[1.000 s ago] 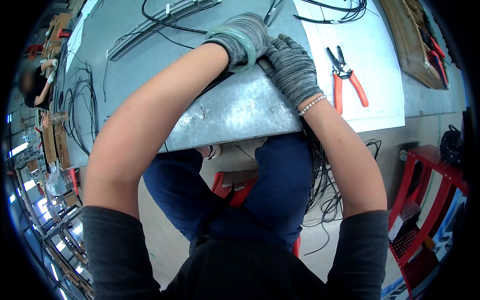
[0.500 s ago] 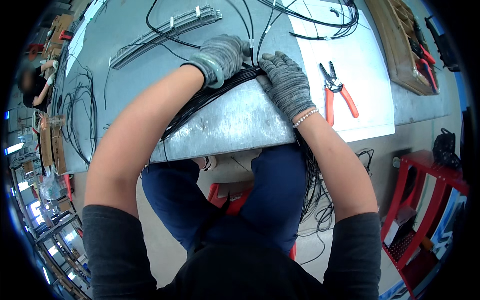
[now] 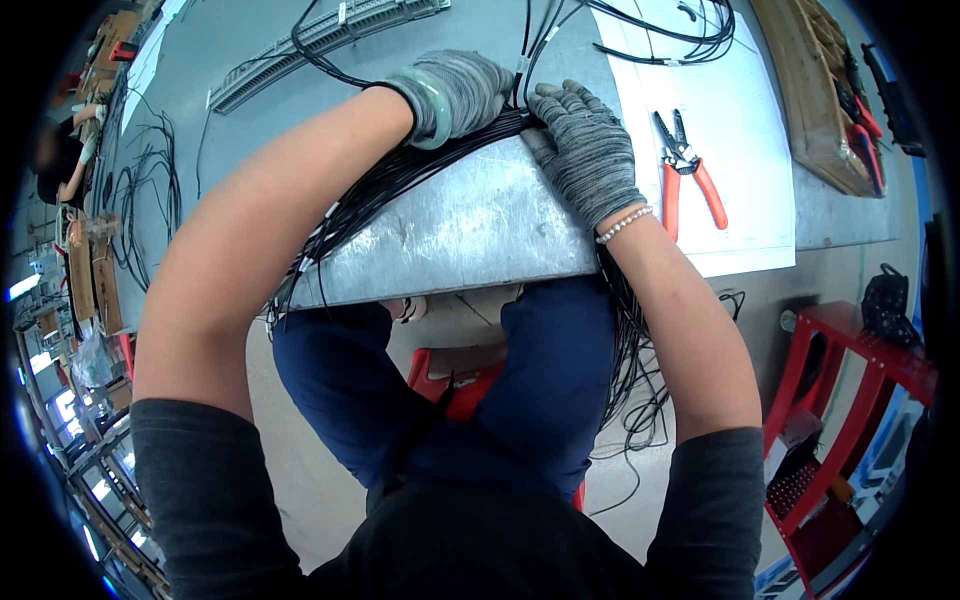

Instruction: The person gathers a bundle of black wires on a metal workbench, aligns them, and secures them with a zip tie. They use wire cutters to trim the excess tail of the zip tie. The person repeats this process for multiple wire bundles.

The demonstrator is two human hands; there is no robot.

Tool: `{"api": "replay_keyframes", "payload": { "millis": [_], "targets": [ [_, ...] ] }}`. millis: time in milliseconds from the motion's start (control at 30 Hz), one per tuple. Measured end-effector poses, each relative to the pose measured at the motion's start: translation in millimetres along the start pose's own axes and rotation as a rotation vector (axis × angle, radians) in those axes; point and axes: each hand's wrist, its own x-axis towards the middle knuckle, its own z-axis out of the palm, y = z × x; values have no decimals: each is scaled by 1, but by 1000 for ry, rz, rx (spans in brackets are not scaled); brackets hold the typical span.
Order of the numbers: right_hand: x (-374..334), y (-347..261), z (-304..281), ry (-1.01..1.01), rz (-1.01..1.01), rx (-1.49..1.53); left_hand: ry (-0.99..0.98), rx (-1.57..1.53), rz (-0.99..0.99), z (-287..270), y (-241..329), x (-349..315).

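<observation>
A thick bundle of black cables (image 3: pixel 400 180) runs slantwise along the near part of the metal table, and its left end hangs over the front edge. My left hand (image 3: pixel 462 95), in a grey knit glove, is closed round the bundle near its right end; the fingertips are partly hidden. Close beside it, my right hand (image 3: pixel 585 150), gloved alike, pinches the bundle between thumb and fingers. Thin black cables with white labels (image 3: pixel 522 65) rise from between the hands toward the far side. Wire strippers with red handles (image 3: pixel 690 175) lie right of my right hand.
Under the strippers is a white paper sheet (image 3: pixel 745 230). Farther right stands a wooden tool box (image 3: pixel 810 90). A grey terminal rail (image 3: pixel 320 50) lies far left, with loose black wires (image 3: pixel 150 180) nearer. A red step stand (image 3: pixel 850 340) is at right; a co-worker (image 3: pixel 65 165) is at far left.
Both hands and the cable bundle have shifted slightly up in the picture, with the right hand a little to the right. The left forearm has swung outward, showing more of the bundle's left end.
</observation>
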Motion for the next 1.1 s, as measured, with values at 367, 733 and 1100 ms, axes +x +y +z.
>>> {"api": "replay_keyframes", "payload": {
  "millis": [367, 733, 1100],
  "targets": [
    [-1, 3, 6, 43, -22, -4, -6, -351, -131, 28, 28, -25],
    [-8, -13, -7, 87, -289, -97, 44, 50, -77, 31, 82, -82],
    [-14, -10, -9, 31, -292, -31, -296, -1251, -1018, 96, 25, -420]
  ]
}}
